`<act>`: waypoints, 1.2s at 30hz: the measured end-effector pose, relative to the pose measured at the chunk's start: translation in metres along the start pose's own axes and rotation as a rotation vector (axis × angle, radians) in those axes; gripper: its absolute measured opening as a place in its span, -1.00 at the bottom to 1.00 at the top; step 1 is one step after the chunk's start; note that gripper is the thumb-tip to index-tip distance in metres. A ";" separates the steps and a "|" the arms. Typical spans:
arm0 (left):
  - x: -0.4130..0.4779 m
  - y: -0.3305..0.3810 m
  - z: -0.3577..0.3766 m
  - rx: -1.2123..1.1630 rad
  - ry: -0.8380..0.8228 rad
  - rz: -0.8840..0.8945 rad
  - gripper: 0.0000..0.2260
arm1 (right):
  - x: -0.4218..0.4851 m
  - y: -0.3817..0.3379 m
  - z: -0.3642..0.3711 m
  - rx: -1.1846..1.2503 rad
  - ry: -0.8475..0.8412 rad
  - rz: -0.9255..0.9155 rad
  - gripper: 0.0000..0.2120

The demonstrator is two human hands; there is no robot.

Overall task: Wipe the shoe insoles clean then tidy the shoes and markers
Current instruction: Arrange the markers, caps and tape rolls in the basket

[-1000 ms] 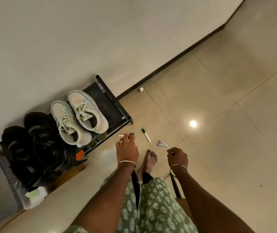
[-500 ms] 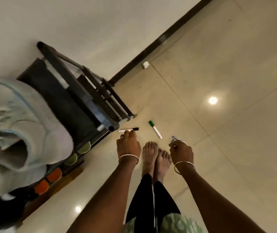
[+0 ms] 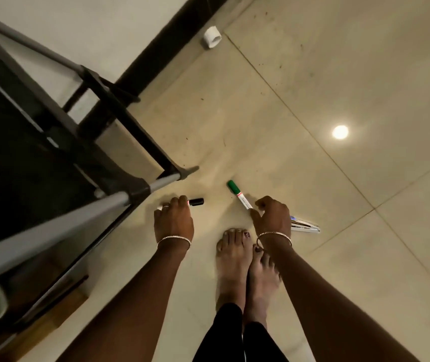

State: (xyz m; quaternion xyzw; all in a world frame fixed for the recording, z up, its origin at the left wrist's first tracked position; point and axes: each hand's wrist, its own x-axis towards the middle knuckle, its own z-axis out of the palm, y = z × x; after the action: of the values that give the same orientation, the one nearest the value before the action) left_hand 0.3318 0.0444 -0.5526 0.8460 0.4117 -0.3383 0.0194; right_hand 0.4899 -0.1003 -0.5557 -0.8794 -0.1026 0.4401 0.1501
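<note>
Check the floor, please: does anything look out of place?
Yes. A green-capped white marker and a black-capped white marker lie on the beige tiled floor beside the dark shoe rack; the right hand holds more white pens.

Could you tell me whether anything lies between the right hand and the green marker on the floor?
Nothing visible does. The right hand is at the white end of the green marker, its fingertips touching or almost touching it. Other markers stick out from under that hand on its far side, away from the green one.
</note>
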 end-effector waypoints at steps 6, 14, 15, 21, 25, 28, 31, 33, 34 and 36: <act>0.027 0.005 0.049 0.109 0.051 0.033 -0.64 | 0.028 0.016 0.044 -0.138 -0.073 -0.021 -0.67; 0.049 -0.001 0.055 0.181 0.111 0.174 -0.84 | 0.027 0.034 0.047 -0.071 -0.077 0.029 -0.82; 0.048 0.001 0.050 0.140 0.114 0.155 -0.80 | 0.025 0.034 0.044 -0.055 -0.065 0.030 -0.83; -0.003 0.018 -0.007 -0.349 0.033 0.069 -0.81 | -0.027 0.021 0.019 0.099 0.042 0.096 -0.86; -0.051 0.032 -0.051 -1.035 -0.123 -0.212 -0.86 | -0.079 -0.001 -0.012 0.272 0.066 0.193 -0.85; -0.094 0.039 -0.103 -1.467 -0.251 -0.431 -0.90 | -0.127 -0.020 -0.049 0.340 0.091 0.209 -0.79; -0.136 0.041 -0.152 -1.673 -0.322 -0.490 -0.96 | -0.176 -0.039 -0.088 0.337 0.090 0.212 -0.83; -0.163 0.035 -0.187 -1.744 -0.351 -0.477 -0.93 | -0.208 -0.054 -0.120 0.331 0.092 0.181 -0.84; -0.175 0.033 -0.205 -1.792 -0.370 -0.458 -0.88 | -0.223 -0.062 -0.136 0.323 0.101 0.161 -0.83; -0.202 0.023 -0.242 -1.855 -0.375 -0.413 -0.83 | -0.257 -0.075 -0.170 0.310 0.116 0.131 -0.82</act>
State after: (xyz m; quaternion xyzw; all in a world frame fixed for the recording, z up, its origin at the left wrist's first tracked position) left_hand 0.3954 -0.0335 -0.2531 0.3378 0.6458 -0.0052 0.6847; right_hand 0.4713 -0.1397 -0.2419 -0.8745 0.0329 0.4078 0.2607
